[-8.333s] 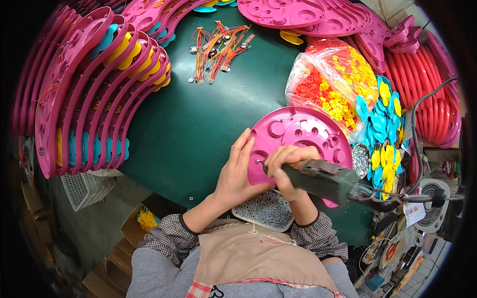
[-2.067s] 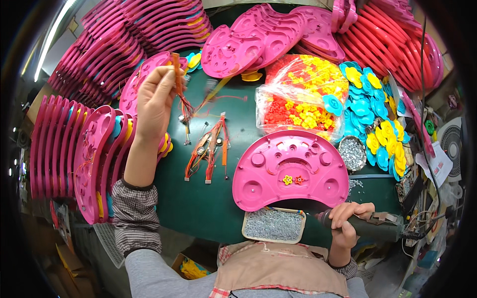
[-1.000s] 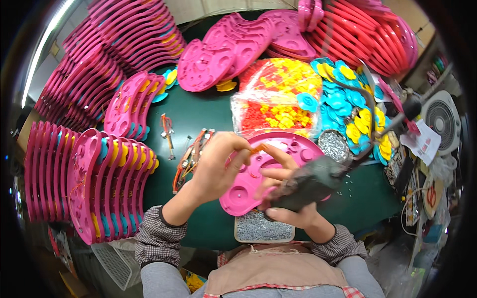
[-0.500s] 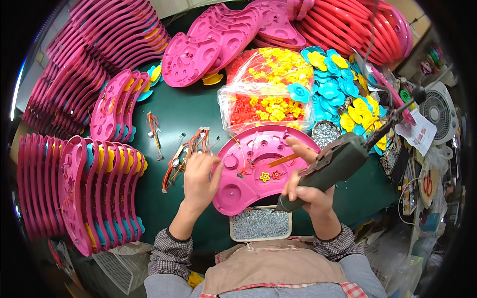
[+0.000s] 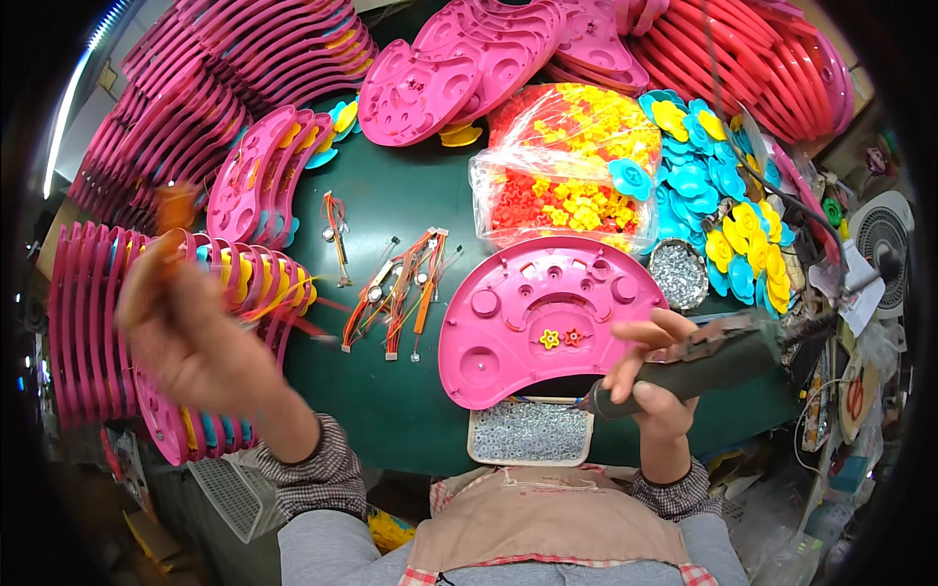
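Observation:
A pink half-round plastic panel [image 5: 518,322] lies on the green table [image 5: 391,420] in front of me, with a small yellow flower piece [image 5: 550,339] and a red one [image 5: 574,337] set in it. My right hand [image 5: 655,391] grips a dark electric screwdriver [image 5: 713,356] at the panel's right lower edge, its tip pointing left. My left hand [image 5: 191,337] is raised at the left, blurred, over the standing pink panels. It seems closed on an orange wired part [image 5: 176,207], with thin wires trailing toward the table. A tray of small screws [image 5: 528,430] sits at the table's near edge.
Loose wire assemblies [image 5: 401,288] lie mid-table. A clear bag of yellow and red flower pieces [image 5: 567,166], blue and yellow flower pieces [image 5: 703,186] and a round dish of screws [image 5: 677,275] lie behind the panel. Pink panels [image 5: 88,322] stand in rows at left, red rings [image 5: 782,59] at back right.
My left hand has left the panel's left edge and swung out to the left and up, blurred, trailing wires. The screwdriver has drawn back from over the panel to its right lower edge.

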Action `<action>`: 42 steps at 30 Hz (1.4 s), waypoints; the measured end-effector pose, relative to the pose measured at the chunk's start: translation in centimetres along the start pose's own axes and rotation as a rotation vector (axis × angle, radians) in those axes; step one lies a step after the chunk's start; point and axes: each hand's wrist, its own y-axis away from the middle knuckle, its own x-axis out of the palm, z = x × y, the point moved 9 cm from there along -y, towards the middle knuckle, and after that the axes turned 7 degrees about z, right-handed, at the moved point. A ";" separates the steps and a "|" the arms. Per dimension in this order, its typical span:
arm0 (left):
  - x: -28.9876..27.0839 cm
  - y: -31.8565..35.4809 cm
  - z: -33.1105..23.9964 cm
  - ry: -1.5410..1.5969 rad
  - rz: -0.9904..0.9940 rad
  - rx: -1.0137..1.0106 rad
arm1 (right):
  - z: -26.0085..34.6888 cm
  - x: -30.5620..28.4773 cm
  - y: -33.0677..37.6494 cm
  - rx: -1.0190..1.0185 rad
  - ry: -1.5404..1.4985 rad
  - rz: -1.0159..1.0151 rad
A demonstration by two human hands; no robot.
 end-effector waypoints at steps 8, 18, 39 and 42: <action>15.5 14.0 -0.6 0.050 0.936 -0.196 | 3.6 -1.2 1.1 -0.226 0.302 -0.066; 23.6 26.8 -2.3 0.275 1.169 -0.155 | 2.1 -2.3 0.4 -0.257 0.582 0.006; 23.7 28.5 -1.8 0.256 1.157 -0.166 | -2.3 -4.4 -1.2 -0.238 0.454 -0.059; 23.7 28.5 -2.1 0.255 1.154 -0.156 | -1.8 -5.4 -1.3 -0.202 0.426 -0.176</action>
